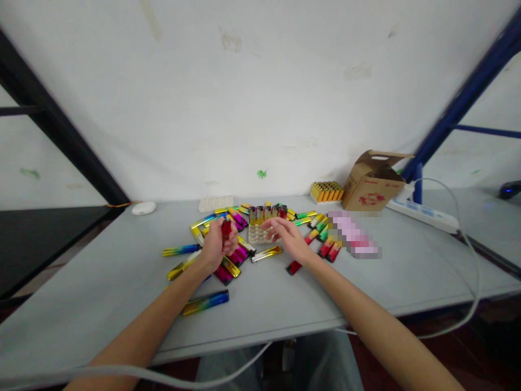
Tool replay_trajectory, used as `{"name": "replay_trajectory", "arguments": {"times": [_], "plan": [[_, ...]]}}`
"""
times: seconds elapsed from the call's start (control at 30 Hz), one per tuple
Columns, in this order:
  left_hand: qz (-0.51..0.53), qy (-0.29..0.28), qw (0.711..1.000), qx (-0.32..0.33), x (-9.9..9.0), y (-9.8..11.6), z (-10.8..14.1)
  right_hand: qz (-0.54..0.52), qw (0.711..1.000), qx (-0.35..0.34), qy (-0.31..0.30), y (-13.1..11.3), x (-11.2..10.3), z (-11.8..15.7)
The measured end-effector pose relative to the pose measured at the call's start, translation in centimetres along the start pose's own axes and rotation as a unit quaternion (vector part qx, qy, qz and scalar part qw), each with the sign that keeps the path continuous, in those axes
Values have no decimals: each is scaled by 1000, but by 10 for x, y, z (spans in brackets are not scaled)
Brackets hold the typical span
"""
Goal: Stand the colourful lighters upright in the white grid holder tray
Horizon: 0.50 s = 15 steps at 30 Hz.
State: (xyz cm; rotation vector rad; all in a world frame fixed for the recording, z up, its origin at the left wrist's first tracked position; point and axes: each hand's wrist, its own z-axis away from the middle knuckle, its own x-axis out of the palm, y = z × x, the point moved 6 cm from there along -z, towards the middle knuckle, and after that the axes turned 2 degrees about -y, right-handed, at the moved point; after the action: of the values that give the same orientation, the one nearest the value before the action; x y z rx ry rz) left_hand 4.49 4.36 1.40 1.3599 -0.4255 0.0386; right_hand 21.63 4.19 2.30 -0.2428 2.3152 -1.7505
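Observation:
My left hand [215, 247] is closed around a red lighter [226, 228], which stands upright with its dark top showing above the fingers. Whether more lighters are inside that fist, I cannot tell. Over the right side of a white tray with round holes [256, 237] reaches my right hand [290, 239], fingers stretched and slightly bent, with no object visible in them. Several lighters [259, 215] stand upright along the tray's back row. Loose shiny lighters in purple, gold and blue [205, 301] lie around my left hand, and red ones [329, 249] lie right of my right hand.
A second white tray [215, 203] lies at the back. Near the wall is a block of orange-yellow lighters [326, 191] beside an opened cardboard box [368, 187]. A power strip [425, 214], its cable, a pixelated pink item [354, 234] and a white case [144, 208] also occupy the table.

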Motion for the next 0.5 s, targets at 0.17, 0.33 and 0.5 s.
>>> {"name": "replay_trajectory", "arguments": {"times": [0.17,0.33,0.5], "plan": [[0,-10,1000,-13,2,-1,2,1,1000,9,1,1,1,0],[11,-8,1000,28,5,2,2,2,1000,3,4,1,-1,0],[28,16,996,84,3,7,0,9,999,-5,32,2,-6,-1]]}}
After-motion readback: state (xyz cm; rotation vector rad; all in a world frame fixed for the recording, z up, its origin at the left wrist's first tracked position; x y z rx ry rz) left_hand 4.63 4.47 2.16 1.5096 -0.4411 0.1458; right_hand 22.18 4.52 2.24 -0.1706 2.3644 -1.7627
